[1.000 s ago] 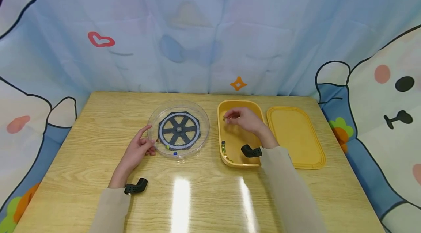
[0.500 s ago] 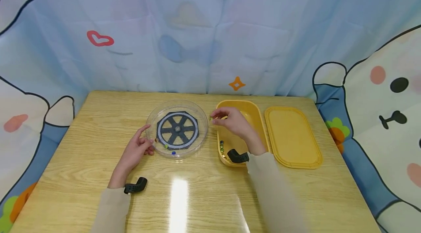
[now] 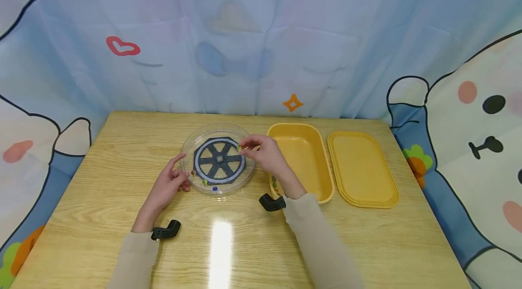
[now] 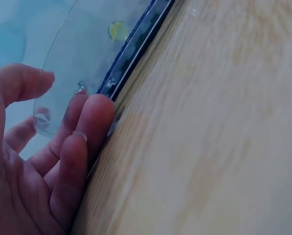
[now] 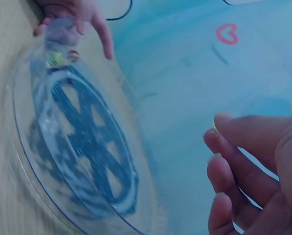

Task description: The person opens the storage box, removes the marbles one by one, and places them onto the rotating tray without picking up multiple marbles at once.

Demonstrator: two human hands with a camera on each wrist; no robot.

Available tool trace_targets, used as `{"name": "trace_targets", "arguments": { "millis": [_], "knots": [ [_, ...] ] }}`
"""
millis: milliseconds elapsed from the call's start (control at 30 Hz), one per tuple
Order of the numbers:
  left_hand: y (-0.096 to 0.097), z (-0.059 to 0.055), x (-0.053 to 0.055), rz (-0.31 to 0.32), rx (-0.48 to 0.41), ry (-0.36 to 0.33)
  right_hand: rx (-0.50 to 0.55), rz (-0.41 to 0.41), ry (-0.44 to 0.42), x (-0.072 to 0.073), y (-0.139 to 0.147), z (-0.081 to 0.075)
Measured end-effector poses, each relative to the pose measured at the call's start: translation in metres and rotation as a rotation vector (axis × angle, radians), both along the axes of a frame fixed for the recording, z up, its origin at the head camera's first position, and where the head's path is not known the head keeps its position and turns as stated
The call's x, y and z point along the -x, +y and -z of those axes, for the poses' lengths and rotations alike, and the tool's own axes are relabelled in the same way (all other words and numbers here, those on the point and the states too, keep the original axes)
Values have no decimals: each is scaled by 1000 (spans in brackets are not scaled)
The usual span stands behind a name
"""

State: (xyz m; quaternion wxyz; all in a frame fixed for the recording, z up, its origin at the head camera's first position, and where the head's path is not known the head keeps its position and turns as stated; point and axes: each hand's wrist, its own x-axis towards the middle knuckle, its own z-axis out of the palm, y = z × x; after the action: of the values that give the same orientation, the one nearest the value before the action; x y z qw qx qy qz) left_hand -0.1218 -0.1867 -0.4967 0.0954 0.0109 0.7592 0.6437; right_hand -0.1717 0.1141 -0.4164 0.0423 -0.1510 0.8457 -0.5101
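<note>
A round clear plastic dish sits left of centre on the table, with a dark six-spoked wheel pattern in its middle. Along its near left edge lie a brown marble, a yellow-green marble and a blue marble. My left hand rests against the dish's left side, index finger and thumb spread and touching the wall. Over the dish's right part, my right hand pinches a yellow-green marble between thumb and fingertips, also glimpsed as a yellow sliver in the right wrist view.
Right of the dish stands a yellow tray with several marbles along its left side, partly hidden by my right wrist. A flat yellow lid lies beside it. A printed curtain hangs behind the table.
My right hand has lifted out of the yellow tray with the marble and moved left, across its edge and over the dish. My left hand has stayed at the dish.
</note>
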Motion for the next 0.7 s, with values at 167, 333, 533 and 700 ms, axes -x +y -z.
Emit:
{"name": "trace_targets", "arguments": {
  "millis": [167,333,533,700],
  "knots": [
    [-1,0,0,0,2,5,-3,19,7,-2,-13,5],
    [0,1,0,1,-14,4,-37,-11,6,-6,-19,8],
    [0,1,0,-1,-23,-3,-60,-37,-9,-8,-20,8],
    [0,2,0,-2,-12,0,-87,-20,-14,-6,-15,6]
  ]
}}
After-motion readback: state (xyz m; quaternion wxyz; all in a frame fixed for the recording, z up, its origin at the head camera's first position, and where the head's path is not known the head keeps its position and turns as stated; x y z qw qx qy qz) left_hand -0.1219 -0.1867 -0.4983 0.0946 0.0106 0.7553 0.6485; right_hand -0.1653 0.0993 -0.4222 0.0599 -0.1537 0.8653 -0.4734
